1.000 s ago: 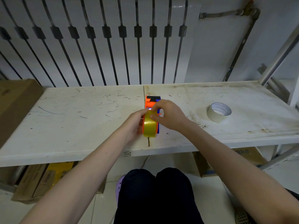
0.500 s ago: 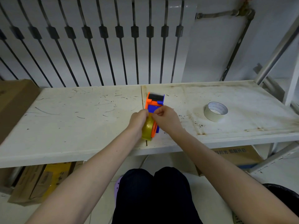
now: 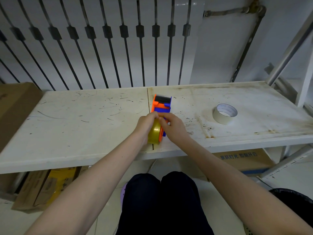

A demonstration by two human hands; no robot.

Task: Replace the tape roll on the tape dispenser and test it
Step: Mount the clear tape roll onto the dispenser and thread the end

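Observation:
An orange and blue tape dispenser [image 3: 162,104] lies on the white shelf board [image 3: 84,126], its black roller end pointing away from me. A yellowish clear tape roll [image 3: 154,133] sits on the dispenser's near end. My left hand [image 3: 147,122] curls around the left side and top of that roll. My right hand [image 3: 171,126] is beside it on the right, its fingertips pinching at the top of the roll where the two hands meet. Whether a tape end is between the fingers is hidden.
A pale beige tape roll [image 3: 225,113] lies flat on the board to the right. A cardboard box [image 3: 13,109] stands at the far left. More boxes [image 3: 44,187] sit under the shelf. A metal shelf frame [image 3: 291,48] rises at the right.
The dispenser has shifted a little away from me, showing more of its black roller end. My right hand slid back from over the dispenser body to pinch at the roll's top.

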